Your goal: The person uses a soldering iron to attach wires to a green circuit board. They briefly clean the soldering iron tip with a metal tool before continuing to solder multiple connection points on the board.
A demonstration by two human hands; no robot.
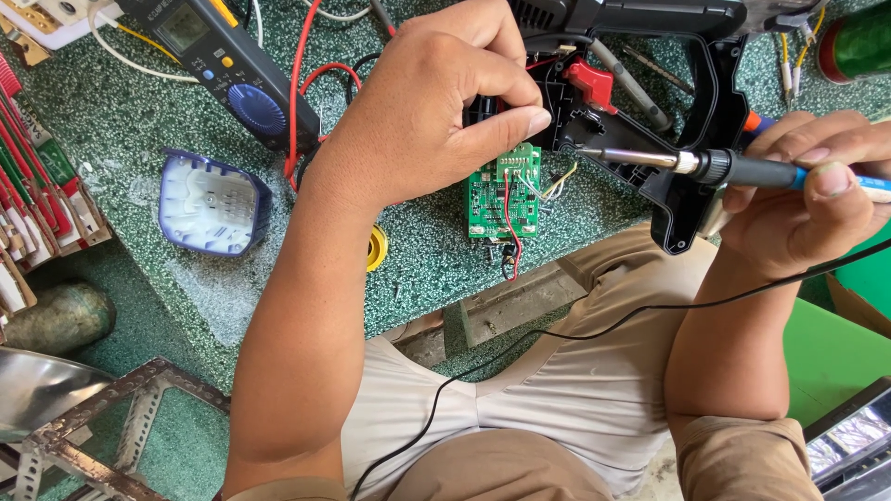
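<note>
Nearest the camera, the person's lap in light beige cloth (pixel 557 390), crossed by a thin black cord (pixel 520 357) that runs up toward the right hand. Beyond it, the edge of a green speckled worktop (pixel 139 130).

The right hand (pixel 807 199) is closed around the handle of a soldering iron (pixel 724 167), thumb on top and fingers curled beneath; the metal tip points left and meets the black plastic tool housing (pixel 687 121) just right of the circuit board.

The green circuit board (pixel 504 192) lies flat on the worktop near its front edge, red, black and pale wires leaving its upper and lower ends. The left hand (pixel 436 102) hovers over the board's upper edge, thumb and fingers pinched together on a small dark part; what that part is cannot be told, since the fingers hide it.

Left of the forearm, a blue and white battery-style casing (pixel 212 202) lies open side up, well apart from the board. A yellow ring-shaped object (pixel 376 248) shows just beside the forearm.

Farther back, a dark multimeter (pixel 227 70) with a blue dial, its red lead (pixel 302 83) curving past the left hand.
</note>
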